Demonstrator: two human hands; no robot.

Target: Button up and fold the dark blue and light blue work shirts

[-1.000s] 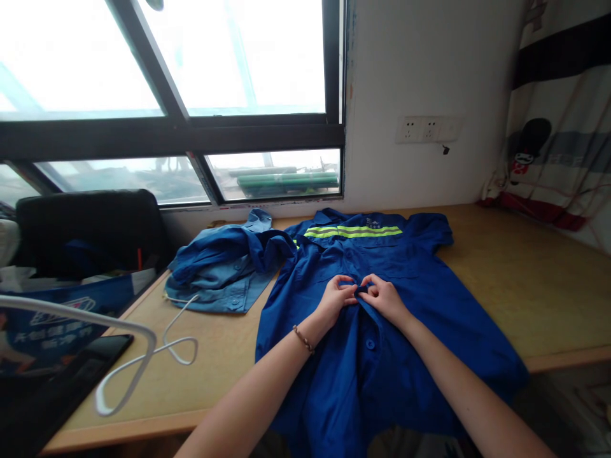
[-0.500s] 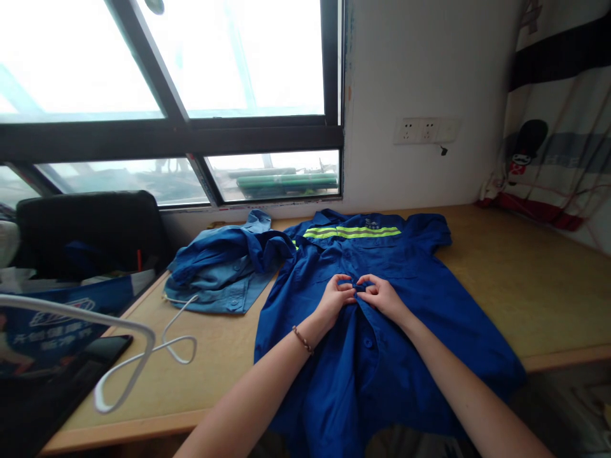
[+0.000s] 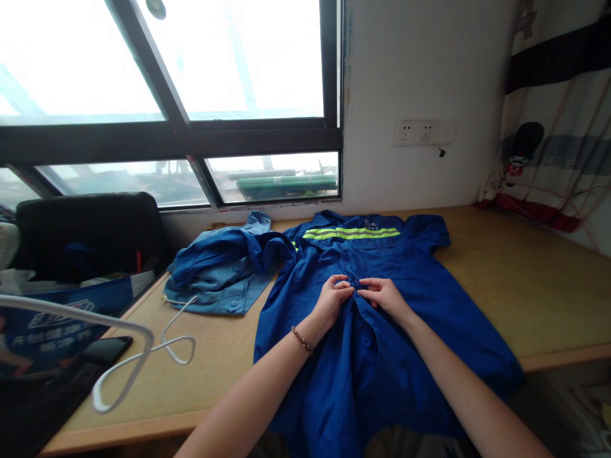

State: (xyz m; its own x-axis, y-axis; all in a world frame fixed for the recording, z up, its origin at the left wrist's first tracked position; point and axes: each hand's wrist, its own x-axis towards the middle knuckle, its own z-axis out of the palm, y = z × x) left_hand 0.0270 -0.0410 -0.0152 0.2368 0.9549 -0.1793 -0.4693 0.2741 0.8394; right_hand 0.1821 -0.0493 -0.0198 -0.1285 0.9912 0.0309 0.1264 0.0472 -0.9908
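A royal-blue work shirt (image 3: 405,331) with a yellow-green reflective stripe lies spread on the wooden table (image 3: 534,292), collar toward the wall, hem hanging over the near edge. My left hand (image 3: 333,298) and my right hand (image 3: 383,295) meet at the shirt's front placket, mid-chest. Both pinch the fabric edges around a small blue button between the fingertips. A bead bracelet circles my left wrist. Another button shows lower on the placket.
A crumpled lighter-blue garment (image 3: 224,267) lies left of the shirt. A white clothes hanger (image 3: 138,359) sticks out at the table's left edge. A black chair (image 3: 90,229) with a blue bag stands at left. Wall sockets (image 3: 424,132) and a curtain (image 3: 554,127) are behind.
Both hands stay at the same spot on the placket; the fingertips have shifted slightly, pressing closer together over the button. The shirt has not moved.
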